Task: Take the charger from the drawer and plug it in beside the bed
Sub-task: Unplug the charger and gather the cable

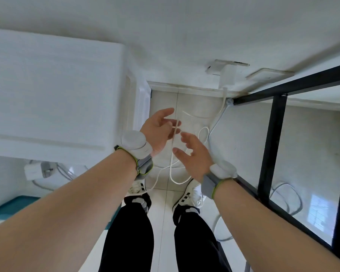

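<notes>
Glossy, light-mirroring tile on the floor (243, 134). Matt black-painted metal for the frame (273, 134). Smooth white plastic on the charger (227, 77) and its cable (171, 169). Grey cloth on the wristband (144, 166); matt black cloth trousers (130, 232).

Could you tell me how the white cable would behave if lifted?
Probably floppy: the white cable sags in loose loops. Likely light, being so thin. Its far end joins the charger, so it may pull taut.

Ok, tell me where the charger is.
Head view, upper right of centre: the charger sits in the wall socket, just left of the black frame, its cable hanging below.
</notes>
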Demonstrator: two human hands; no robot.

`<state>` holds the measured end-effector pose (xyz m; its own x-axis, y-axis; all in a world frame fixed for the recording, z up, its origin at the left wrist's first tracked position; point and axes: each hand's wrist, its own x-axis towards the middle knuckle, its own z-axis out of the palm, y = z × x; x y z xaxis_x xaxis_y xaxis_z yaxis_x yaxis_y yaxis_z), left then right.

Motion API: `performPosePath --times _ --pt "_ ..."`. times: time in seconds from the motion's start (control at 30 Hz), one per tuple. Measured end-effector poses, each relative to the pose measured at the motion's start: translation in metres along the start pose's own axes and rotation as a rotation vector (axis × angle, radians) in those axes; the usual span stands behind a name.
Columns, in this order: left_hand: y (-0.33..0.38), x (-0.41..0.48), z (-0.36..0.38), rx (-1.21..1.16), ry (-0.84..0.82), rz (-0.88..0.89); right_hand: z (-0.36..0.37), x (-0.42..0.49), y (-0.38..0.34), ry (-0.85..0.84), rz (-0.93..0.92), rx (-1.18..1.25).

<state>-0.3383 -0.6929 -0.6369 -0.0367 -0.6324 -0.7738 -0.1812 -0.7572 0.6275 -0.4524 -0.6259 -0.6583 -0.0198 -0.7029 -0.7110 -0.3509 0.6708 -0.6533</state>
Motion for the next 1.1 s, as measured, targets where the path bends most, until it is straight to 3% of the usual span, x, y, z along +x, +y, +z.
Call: performPosePath --times 0.1,0.23,0.4,0.53,0.73,0.87,1.1 --pt "-0.005 -0.018 -0.011 0.004 -0.032 0.014 0.013 0.001 -0.007 0.02 -0.017 -0.035" --pt "-0.019 -0.056 -0.045 0.13 0.117 0.088 0.013 -0.003 -0.003 0.089 0.031 -0.035" --pt "-0.056 -0.112 -0.084 0.295 0.245 0.037 0.024 -0.024 0.003 -0.001 0.086 0.032" --pt "-0.093 -0.132 -0.123 0.348 0.353 -0.017 0.062 -0.048 0.002 0.036 0.027 0.028" --pt "-0.128 -0.142 -0.176 0.424 0.38 -0.121 0.127 -0.082 -0.005 -0.144 -0.02 -0.111" --pt "-0.138 -0.136 -0.191 0.348 0.281 -0.181 0.151 -0.092 -0.004 -0.189 -0.007 -0.288" --pt "-0.122 -0.124 -0.166 -0.202 0.187 -0.294 0.158 -0.101 0.002 -0.158 0.005 -0.322"
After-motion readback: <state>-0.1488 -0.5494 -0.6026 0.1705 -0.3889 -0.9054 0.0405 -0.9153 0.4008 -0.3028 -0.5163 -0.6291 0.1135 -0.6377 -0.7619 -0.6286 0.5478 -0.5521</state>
